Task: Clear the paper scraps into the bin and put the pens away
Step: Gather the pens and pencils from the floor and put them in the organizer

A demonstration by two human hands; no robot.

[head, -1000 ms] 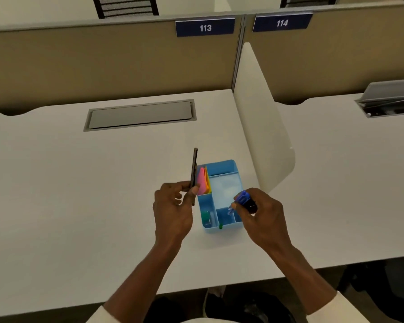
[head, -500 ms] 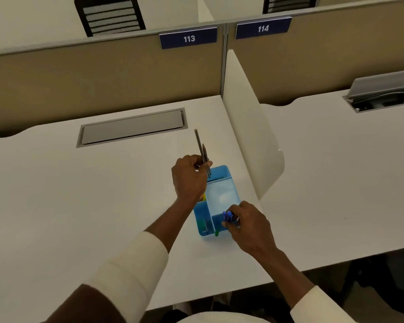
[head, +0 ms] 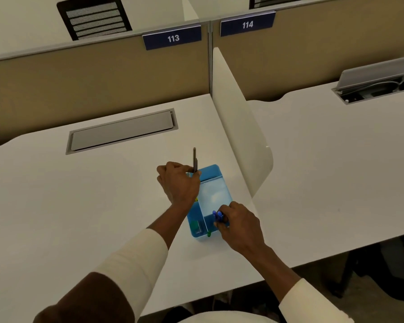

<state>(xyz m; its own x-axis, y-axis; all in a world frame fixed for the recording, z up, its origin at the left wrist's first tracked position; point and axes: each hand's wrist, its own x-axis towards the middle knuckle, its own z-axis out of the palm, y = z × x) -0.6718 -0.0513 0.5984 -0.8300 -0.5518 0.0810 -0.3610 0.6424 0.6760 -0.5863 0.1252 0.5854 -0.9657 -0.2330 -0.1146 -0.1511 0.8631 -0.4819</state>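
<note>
White study carrels numbered 113 and 114 back a pale bench (head: 79,206), where a blue desk organiser (head: 216,197) sits near the curved white divider (head: 240,136). At left, the left hand (head: 179,183) hovers over the organiser's far left corner, fingers (head: 170,167) pinched shut around dark pens (head: 194,159), seemingly two, held nearly upright with their long axis running near to far and their upper ends pointing away from the person. Their lower tips are hidden behind the hand, apparently just above the narrow left compartment, so the drop looks to turn on lowering them straight down that slot. At right, the right hand (head: 239,222) rests at the organiser's near right corner, fingers (head: 226,209) curled closed on blue pens (head: 217,216) poised over the small near compartment. A green-tipped item (head: 209,234) pokes at the near wall. No paper scraps or bin show.
</note>
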